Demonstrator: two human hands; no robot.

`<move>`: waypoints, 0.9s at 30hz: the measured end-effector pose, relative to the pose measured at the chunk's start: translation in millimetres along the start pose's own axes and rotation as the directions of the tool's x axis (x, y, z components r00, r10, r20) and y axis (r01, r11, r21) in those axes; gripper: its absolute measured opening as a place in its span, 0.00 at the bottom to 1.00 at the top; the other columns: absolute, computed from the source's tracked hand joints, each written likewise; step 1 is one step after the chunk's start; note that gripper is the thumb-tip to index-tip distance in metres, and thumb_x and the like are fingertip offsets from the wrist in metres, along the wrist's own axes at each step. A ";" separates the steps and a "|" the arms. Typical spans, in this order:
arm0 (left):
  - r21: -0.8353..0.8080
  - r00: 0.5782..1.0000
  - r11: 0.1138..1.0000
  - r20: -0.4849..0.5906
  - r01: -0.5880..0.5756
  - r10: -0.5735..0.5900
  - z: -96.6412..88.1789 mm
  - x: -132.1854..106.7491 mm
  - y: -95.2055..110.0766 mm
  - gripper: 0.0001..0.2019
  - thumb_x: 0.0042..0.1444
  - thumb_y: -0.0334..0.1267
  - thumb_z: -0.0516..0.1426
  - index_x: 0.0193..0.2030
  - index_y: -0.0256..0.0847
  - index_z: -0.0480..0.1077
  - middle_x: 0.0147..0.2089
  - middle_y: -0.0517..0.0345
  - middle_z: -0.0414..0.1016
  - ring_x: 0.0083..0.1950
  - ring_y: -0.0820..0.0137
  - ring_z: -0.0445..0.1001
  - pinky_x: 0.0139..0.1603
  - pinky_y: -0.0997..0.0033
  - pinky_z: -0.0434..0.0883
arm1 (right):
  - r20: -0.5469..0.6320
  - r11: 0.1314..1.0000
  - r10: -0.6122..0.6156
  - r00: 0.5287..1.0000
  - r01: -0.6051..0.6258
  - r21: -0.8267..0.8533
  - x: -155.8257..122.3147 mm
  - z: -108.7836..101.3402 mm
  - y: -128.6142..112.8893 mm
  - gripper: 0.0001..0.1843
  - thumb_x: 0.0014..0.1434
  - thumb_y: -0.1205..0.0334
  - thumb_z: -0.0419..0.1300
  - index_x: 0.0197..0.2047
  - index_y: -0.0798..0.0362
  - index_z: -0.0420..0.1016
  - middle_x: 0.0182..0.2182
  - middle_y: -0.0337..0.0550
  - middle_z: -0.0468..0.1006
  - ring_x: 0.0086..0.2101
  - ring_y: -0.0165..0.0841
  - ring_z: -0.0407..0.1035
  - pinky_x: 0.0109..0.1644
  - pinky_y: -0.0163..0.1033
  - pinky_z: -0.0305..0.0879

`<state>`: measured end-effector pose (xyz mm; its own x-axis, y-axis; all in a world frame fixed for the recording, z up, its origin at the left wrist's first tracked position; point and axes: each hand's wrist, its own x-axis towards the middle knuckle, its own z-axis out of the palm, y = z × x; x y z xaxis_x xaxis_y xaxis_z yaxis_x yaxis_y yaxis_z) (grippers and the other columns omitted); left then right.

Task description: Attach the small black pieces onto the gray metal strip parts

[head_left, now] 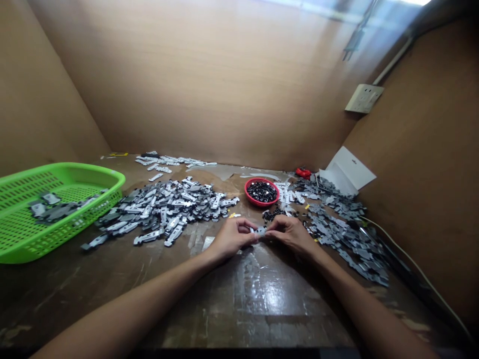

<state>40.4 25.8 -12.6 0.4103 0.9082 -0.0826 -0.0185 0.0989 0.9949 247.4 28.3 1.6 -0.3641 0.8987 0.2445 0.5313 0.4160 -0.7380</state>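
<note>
Left grip [232,238] and right grip [290,235] clenched on small grey plastic piece [260,231], pinching its ends; loose black bits [273,215] just beyond right grip; keep your pinch even.

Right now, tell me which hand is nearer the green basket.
Left. The left hand is right of the green basket, beyond the grey parts; the right hand is farther right, beside the left hand.

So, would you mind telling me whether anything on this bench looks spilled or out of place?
Yes, a small heap of black pieces lies loose on the wooden bench, outside the red bowl holding similar pieces, just beyond the left hand and right hand, which pinch a pale part. Tiny yellow bits also lie scattered nearby.
</note>
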 end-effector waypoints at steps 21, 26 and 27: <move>-0.156 0.995 0.985 -0.065 0.071 -0.082 0.5 0.5 5.1 0.21 0.38 0.41 0.67 0.38 0.32 0.69 0.29 0.46 0.77 0.31 0.65 0.77 0.30 0.71 0.71 | -0.070 0.988 -0.132 0.989 0.137 0.064 3.6 4.2 0.0 0.06 0.52 0.60 0.62 0.30 0.54 0.74 0.37 0.45 0.72 0.38 0.33 0.68 0.41 0.38 0.64; -0.136 0.996 0.990 -0.066 0.044 -0.054 0.2 1.6 0.5 0.20 0.40 0.41 0.66 0.38 0.32 0.68 0.29 0.46 0.77 0.32 0.64 0.77 0.33 0.70 0.71 | -0.148 0.992 0.016 0.989 0.002 0.123 5.2 -2.5 1.4 0.11 0.53 0.55 0.59 0.30 0.54 0.72 0.31 0.43 0.73 0.32 0.31 0.68 0.35 0.36 0.64; -0.133 0.997 0.990 -0.064 0.041 -0.049 0.4 1.7 0.3 0.20 0.40 0.40 0.66 0.38 0.32 0.68 0.29 0.46 0.77 0.31 0.65 0.77 0.33 0.70 0.72 | -0.161 0.987 0.086 0.983 -0.061 0.151 5.4 -3.2 3.0 0.12 0.54 0.53 0.57 0.30 0.54 0.72 0.27 0.41 0.72 0.27 0.29 0.67 0.30 0.34 0.62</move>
<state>41.4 27.1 -12.4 0.3512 0.9265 -0.1353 -0.1227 0.1888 0.9743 249.5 34.8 2.7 -0.1894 0.9417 0.2781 0.4307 0.3342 -0.8383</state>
